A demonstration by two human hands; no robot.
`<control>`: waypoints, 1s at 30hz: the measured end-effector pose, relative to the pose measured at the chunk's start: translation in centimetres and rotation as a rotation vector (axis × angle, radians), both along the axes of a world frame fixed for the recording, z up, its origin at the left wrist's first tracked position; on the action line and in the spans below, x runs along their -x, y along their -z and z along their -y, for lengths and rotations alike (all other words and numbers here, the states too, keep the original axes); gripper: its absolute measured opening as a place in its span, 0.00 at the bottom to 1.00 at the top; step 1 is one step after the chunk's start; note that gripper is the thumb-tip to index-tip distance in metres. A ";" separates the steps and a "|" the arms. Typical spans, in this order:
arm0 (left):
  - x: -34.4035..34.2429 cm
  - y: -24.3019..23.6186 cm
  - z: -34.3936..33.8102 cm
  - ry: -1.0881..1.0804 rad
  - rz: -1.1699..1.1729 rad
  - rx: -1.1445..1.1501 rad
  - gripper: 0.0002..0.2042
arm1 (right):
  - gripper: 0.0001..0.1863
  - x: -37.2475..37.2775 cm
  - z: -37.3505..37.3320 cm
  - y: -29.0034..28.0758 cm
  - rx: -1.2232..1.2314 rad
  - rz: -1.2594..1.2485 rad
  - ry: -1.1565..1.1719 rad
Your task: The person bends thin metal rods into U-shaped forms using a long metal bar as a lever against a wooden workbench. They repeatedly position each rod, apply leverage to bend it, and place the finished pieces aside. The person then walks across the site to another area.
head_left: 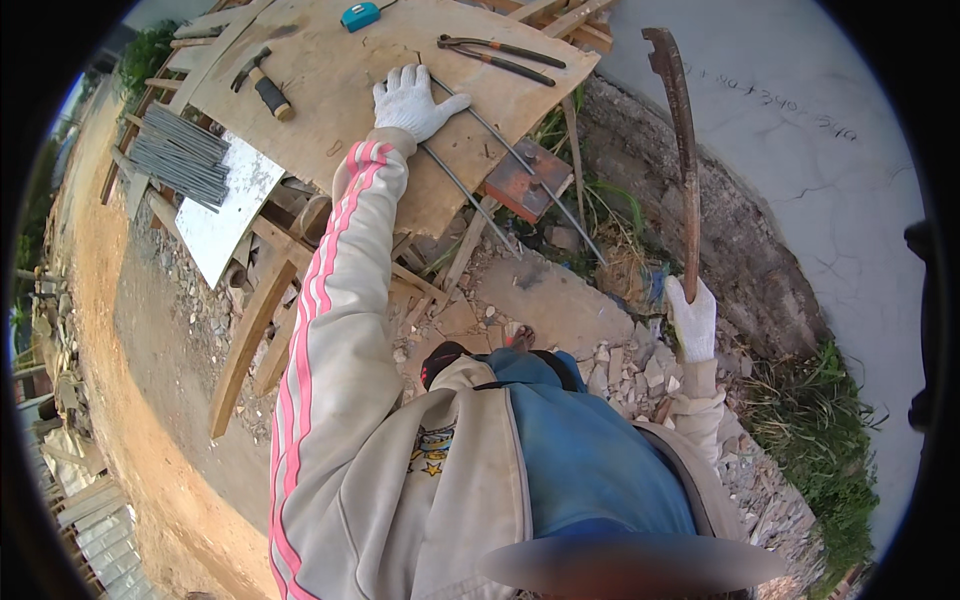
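Observation:
My left hand (415,103), in a white knit glove, lies flat on a plywood sheet (310,60), fingers stretched and thumb out. One thin steel rod (463,188) comes out from beneath this hand and runs past the board's near edge. A second steel rod (565,205) passes close by the thumb and also overhangs that edge; whether the two join under the hand is hidden. Off to the right, my gloved right hand (692,318) is closed round the lower end of a long rusty steel bar (686,160), held upright, with a notched, hooked top.
On the plywood lie a hammer (264,88), long-handled pincers (500,58) and a teal tape measure (360,16). A bundle of cut rods (180,155) rests at the left. A reddish block (527,182) sits by the board's edge. Rubble (650,372) covers the ground; a grey wall (800,150) stands right.

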State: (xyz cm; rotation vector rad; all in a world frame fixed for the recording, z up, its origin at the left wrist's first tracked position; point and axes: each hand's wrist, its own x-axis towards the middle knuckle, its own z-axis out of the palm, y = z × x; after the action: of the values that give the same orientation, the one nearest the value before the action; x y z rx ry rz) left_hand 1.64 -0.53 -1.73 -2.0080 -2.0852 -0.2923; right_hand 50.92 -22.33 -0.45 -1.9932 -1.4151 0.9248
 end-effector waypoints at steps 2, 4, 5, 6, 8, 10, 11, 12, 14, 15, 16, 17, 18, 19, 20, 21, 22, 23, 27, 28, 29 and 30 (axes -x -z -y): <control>0.0 0.1 -0.2 -0.003 -0.001 0.002 0.51 | 0.20 -1.7 1.8 1.1 -0.152 0.091 0.009; 0.1 0.2 -0.2 -0.019 -0.018 -0.022 0.51 | 0.21 -3.5 2.4 1.4 -0.163 0.239 -0.004; 0.1 0.3 -0.2 -0.020 -0.029 -0.030 0.51 | 0.21 -4.5 2.7 1.4 -0.126 0.328 -0.038; 0.1 0.3 -0.3 -0.007 -0.017 -0.041 0.51 | 0.22 -5.3 2.7 1.3 -0.101 0.421 -0.069; 0.3 0.4 -0.4 0.016 0.011 -0.053 0.52 | 0.23 -6.9 2.1 1.1 -0.047 0.492 -0.158; 0.3 0.6 -0.5 0.022 -0.003 -0.088 0.52 | 0.23 -8.2 1.1 0.9 -0.036 0.529 -0.244; 0.3 0.7 -0.5 0.027 -0.003 -0.093 0.51 | 0.23 -8.9 0.3 0.6 -0.053 0.547 -0.297; 0.3 0.8 -0.4 0.022 -0.007 -0.089 0.51 | 0.23 -9.5 -0.6 0.2 -0.059 0.562 -0.348; 0.3 0.9 -0.3 0.018 -0.020 -0.118 0.51 | 0.22 -10.4 -2.5 -0.7 -0.040 0.567 -0.434; 0.3 1.0 -0.3 0.009 -0.027 -0.119 0.51 | 0.22 -10.8 -3.5 -1.3 -0.014 0.559 -0.470; 0.4 1.1 -0.3 0.011 -0.030 -0.124 0.51 | 0.22 -11.1 -4.5 -1.9 0.011 0.550 -0.506; 0.4 1.1 -0.3 0.010 -0.033 -0.120 0.51 | 0.22 -11.3 -5.5 -2.4 -0.022 0.554 -0.556; 0.5 1.2 -0.4 0.008 -0.036 -0.116 0.51 | 0.22 -11.5 -6.4 -2.9 -0.033 0.570 -0.592; 0.5 1.3 -0.4 0.009 -0.038 -0.128 0.50 | 0.22 -11.6 -7.4 -3.3 -0.041 0.591 -0.626; 0.5 1.3 -0.5 0.011 -0.042 -0.139 0.50 | 0.22 -11.6 -8.2 -3.7 -0.028 0.630 -0.648; 0.5 1.3 -0.4 0.011 -0.048 -0.143 0.50 | 0.22 -11.7 -9.1 -4.1 -0.002 0.620 -0.666; 0.4 1.2 -0.3 0.009 -0.051 -0.140 0.50 | 0.22 -11.8 -9.9 -4.4 -0.009 0.634 -0.701; 0.2 0.9 -0.2 0.002 -0.055 -0.133 0.50 | 0.21 -11.9 -10.7 -4.7 -0.012 0.656 -0.731; -1.4 -2.3 1.5 -0.017 -0.059 -0.137 0.50 | 0.19 -12.1 -14.1 -4.9 -0.043 0.752 -0.813; -1.7 -3.7 2.3 0.040 -0.030 -0.167 0.47 | 0.18 -12.2 -15.1 -4.8 -0.090 0.769 -0.837; -1.6 -5.1 3.5 0.098 -0.001 -0.198 0.44 | 0.18 -12.1 -16.2 -4.7 -0.136 0.784 -0.857; -1.9 -6.4 4.4 0.156 0.028 -0.229 0.42 | 0.17 -12.0 -17.2 -4.5 -0.183 0.798 -0.877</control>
State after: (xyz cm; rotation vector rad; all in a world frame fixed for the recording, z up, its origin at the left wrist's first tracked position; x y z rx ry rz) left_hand 3.51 -4.98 4.70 -2.0387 -1.8184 -0.5628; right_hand 62.94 -5.11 4.05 -1.6242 -2.8160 0.2223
